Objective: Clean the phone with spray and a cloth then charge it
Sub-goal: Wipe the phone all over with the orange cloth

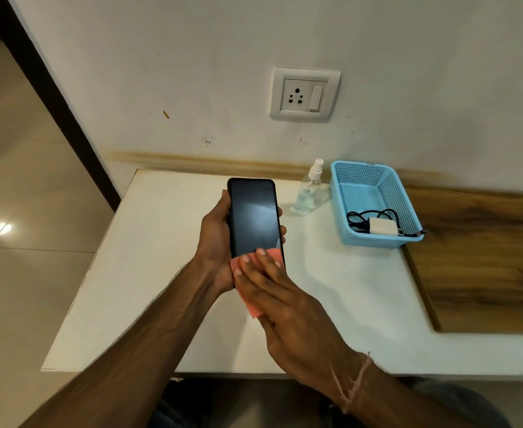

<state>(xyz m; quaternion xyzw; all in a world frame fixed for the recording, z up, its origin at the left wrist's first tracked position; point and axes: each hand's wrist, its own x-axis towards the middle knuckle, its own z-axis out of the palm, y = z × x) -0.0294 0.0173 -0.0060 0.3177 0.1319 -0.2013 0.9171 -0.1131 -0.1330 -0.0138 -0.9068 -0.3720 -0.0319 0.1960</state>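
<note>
A person cleans a handset over a white bench [161, 273] set against a marked wall, with a wood-grain panel [485, 257] inset at its three o'clock end. A pale blue mesh basket [374, 242] stands by the wall at two o'clock from the phone, well apart from it. The left hand [215, 230] grips the phone [254, 217] by its long edges, thumb on one side and fingertips curled round the other. It holds the phone screen-up above the middle of the bench, top toward twelve o'clock. The right hand [284, 301] lies flat, fingers straight, pressing a pink cloth [251, 305] onto the six o'clock end of the dark screen. The rest of the glass is bare and shows a pale sheen. A wall socket [304, 94] with a rocker switch sits at one o'clock, above the bench. A clear spray bottle [309, 193] stands upright just beside the basket's nine o'clock wall. Inside the basket lie a white charger [380, 226] and a coiled black cable [359, 216].

Wiping appears under way, with charging not yet begun. Done well, the stroke would likely run from six toward twelve o'clock under light, even pressure. The cloth should lie flat, the gripping hand should hold firm against a slip, and the port should be dry before the cable goes in.
</note>
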